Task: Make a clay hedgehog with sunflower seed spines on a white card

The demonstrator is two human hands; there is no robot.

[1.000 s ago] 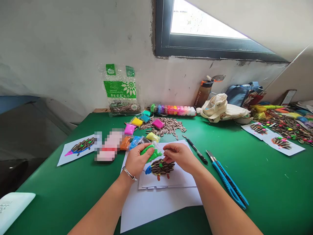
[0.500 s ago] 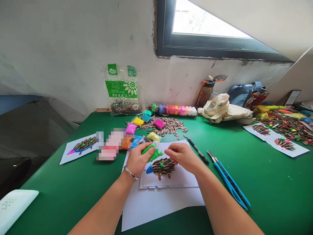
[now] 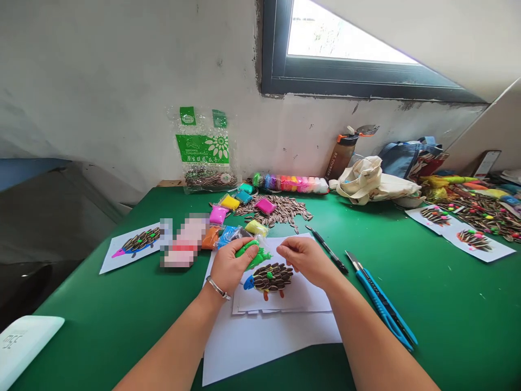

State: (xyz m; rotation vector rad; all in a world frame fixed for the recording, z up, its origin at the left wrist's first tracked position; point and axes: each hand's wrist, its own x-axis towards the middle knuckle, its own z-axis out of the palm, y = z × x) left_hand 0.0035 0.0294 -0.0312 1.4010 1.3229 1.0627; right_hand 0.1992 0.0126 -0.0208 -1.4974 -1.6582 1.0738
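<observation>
Green modelling clay (image 3: 257, 255) in a clear packet is gripped by my left hand (image 3: 234, 265), thumb on top. Beside it my right hand (image 3: 304, 259) is closed, fingertips pinched together; whatever sits between them is too small to make out. Below both hands lies a hedgehog picture (image 3: 271, 278) made of sunflower seeds, with a blue clay head, brownish feet and a green clay spot on its back. It rests on white paper (image 3: 268, 347). The right fingers hover over the picture's upper right edge.
A blue utility knife (image 3: 385, 304) with its blade out and a black pen (image 3: 328, 250) lie at right. Clay packets (image 3: 230, 202), loose sunflower seeds (image 3: 285, 209) and a seed bag (image 3: 207, 157) are behind. Another hedgehog picture (image 3: 138, 243) is at left.
My right hand has shifted slightly right, away from the green clay. My left hand keeps its grip, almost still.
</observation>
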